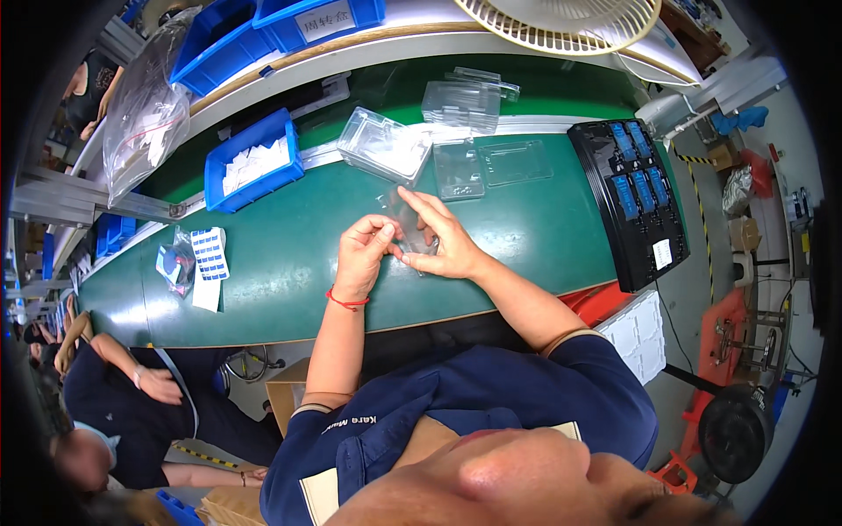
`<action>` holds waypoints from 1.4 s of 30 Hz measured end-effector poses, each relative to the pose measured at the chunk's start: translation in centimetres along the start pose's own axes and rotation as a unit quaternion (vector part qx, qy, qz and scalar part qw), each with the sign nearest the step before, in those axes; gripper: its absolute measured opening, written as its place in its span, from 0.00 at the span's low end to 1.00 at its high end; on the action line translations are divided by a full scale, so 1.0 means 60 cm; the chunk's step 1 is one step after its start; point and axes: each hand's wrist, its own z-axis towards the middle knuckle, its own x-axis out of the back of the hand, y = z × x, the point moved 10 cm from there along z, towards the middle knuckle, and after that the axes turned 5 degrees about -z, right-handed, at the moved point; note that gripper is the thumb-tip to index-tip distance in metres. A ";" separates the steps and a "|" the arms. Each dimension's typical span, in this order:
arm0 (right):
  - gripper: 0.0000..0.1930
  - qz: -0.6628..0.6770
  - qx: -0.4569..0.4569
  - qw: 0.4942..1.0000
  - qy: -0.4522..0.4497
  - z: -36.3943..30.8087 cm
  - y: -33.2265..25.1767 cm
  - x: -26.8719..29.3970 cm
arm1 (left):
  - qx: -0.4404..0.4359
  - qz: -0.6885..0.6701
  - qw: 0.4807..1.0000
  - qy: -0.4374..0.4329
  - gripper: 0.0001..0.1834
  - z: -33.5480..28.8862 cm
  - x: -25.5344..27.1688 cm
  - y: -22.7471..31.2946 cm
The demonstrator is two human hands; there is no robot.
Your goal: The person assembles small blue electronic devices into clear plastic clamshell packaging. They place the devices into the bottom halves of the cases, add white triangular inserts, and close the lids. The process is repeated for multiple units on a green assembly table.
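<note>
A bin label (324, 20) (white) and navy shirt (500, 384) are lettered

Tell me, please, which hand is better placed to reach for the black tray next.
Probably the right hand: it is nearer the black tray than the left hand. Both hold the clear plastic, so the right would likely need to let go first.

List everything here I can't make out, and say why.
All in the head view:
Clear, thin plastic piece: full outline, partly covered by the left hand and right hand.
Round, cream-coloured fan grille: upper part, cut off by the top edge.
White-and-blue label sheet: markings, too small.
Blue, rectangular plastic bin: floor, hidden under flat white slips.
</note>
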 end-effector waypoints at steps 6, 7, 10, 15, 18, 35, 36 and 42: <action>0.39 0.027 -0.035 0.997 0.058 -0.005 0.015 0.009 | 0.066 -0.039 0.996 -0.048 0.08 -0.004 -0.006 -0.029; 0.38 0.064 -0.045 0.995 0.060 -0.006 0.020 0.005 | 0.059 -0.059 0.995 -0.054 0.08 -0.003 -0.008 -0.029; 0.35 0.208 -0.076 0.974 0.041 -0.012 0.048 -0.022 | 0.054 -0.128 0.988 -0.061 0.08 -0.012 -0.021 -0.032; 0.30 0.314 -0.115 0.942 -0.024 -0.028 0.042 -0.065 | 0.025 -0.168 0.985 -0.021 0.06 -0.055 -0.008 -0.029; 0.28 0.384 -0.169 0.908 -0.015 -0.035 0.039 -0.090 | -0.006 -0.170 0.985 0.010 0.05 -0.066 0.004 -0.025; 0.26 -0.234 -0.026 0.970 0.060 -0.022 -0.046 -0.004 | 0.050 0.388 0.885 0.253 0.09 -0.149 0.219 0.122; 0.23 -0.286 0.010 0.957 0.058 -0.011 -0.048 0.027 | -0.043 0.529 0.802 0.275 0.11 -0.156 0.188 0.161; 0.12 -0.644 0.223 0.731 -0.027 0.055 -0.050 0.106 | -0.198 0.751 0.623 0.096 0.29 -0.150 -0.052 0.086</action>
